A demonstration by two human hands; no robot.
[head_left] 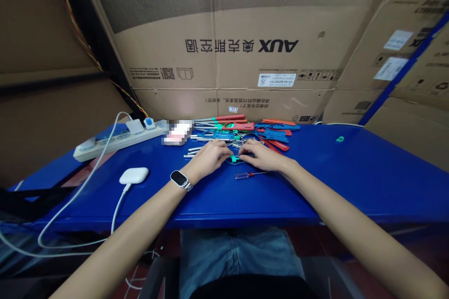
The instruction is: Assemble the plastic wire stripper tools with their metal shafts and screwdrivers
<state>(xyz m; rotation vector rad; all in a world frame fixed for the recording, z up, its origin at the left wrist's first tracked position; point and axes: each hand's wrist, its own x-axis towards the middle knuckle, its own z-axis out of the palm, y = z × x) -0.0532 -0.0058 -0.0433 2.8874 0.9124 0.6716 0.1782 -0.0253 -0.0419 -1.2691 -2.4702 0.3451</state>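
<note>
Between my two hands is a long-nosed lighter [234, 159] with a green part and a dark blue edge, low over the blue table. The fingers of my left hand [210, 156] are pinched at its left side. My right hand [262, 155] closes its fingertips on the right side. My fingers cover much of its body. A screwdriver [243, 175] with a clear purple-tinted handle lies just below my right hand. Behind both hands is a heap of lighters, including a red one [240, 126] and a blue one [277, 135], with metal tubes [191, 153] near my left hand.
A white power strip [122, 138] with plugged-in chargers stands at the left. Nearer me, a white case [133, 175] trails a cable over the table edge. A small green piece [340, 138] lies at the right. Cardboard [238, 18] walls the back.
</note>
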